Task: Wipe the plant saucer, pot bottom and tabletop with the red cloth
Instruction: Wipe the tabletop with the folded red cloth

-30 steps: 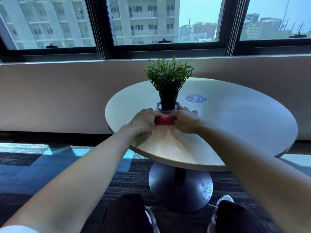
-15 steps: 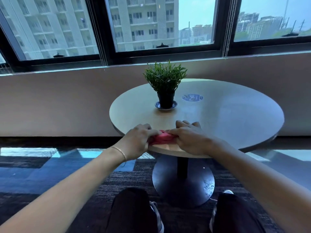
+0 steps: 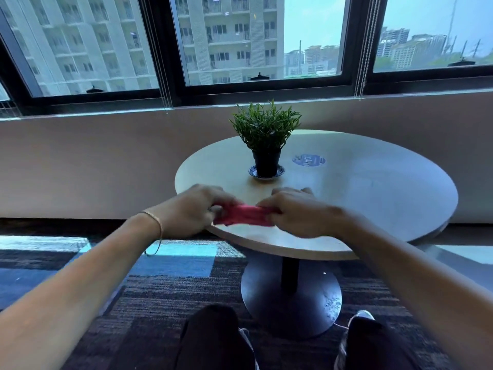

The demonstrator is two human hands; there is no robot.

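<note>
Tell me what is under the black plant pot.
A blue patterned saucer on the round table; only its rim shows. The pot hides the saucer's centre and its own bottom.

Bunched red cloth [image 3: 241,215]: short crumpled strip, pinched at each end by left hand [image 3: 192,209] & right hand [image 3: 296,212], stretched horiz. btwn them over near edge of tabletop [image 3: 373,196]; motion-blurred, can't tell if touching the wood. Small round plant saucer [image 3: 280,172]: blue-white patterned rim, flat on tabletop twd far-left part, well apart from cloth. Black pot [image 3: 266,162]: tapered, upright, centred in saucer, bottom hidden; bushy green plant [image 3: 264,126] on top. Round tabletop: pale wood-look, light glare across rt half.
</note>
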